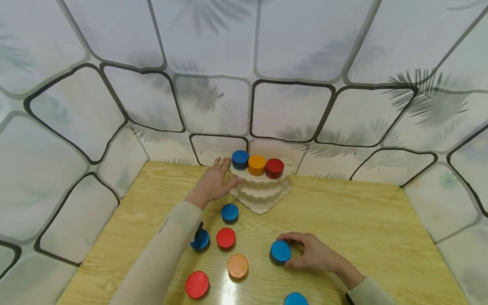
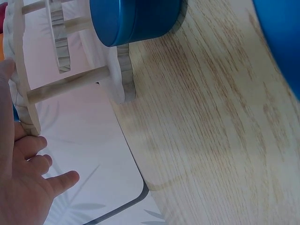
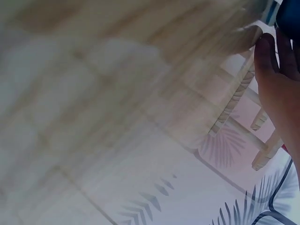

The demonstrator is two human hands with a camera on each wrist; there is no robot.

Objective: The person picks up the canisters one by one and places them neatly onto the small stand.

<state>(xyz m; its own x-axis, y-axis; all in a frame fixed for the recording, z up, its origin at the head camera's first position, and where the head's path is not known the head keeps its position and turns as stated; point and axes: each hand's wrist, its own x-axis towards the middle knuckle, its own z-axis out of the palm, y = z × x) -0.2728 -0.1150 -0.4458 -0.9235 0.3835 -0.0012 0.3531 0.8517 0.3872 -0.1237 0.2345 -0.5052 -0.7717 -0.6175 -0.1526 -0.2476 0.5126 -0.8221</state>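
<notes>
Left hand (image 1: 213, 182): we hold it far forward, arm (image 1: 167, 250) outstretched, thumb (image 1: 233, 183) apart from the fingers (image 1: 222, 164).
Right hand (image 1: 314, 254): we hold it nearer, thumb and fingers curved, gripping.

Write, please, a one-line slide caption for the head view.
Left hand touching a tiered stand topped by blue, orange and red tins; right hand gripping another blue tin.

The right wrist view's edge crops the held blue cylinder (image 3: 290, 19).
</notes>
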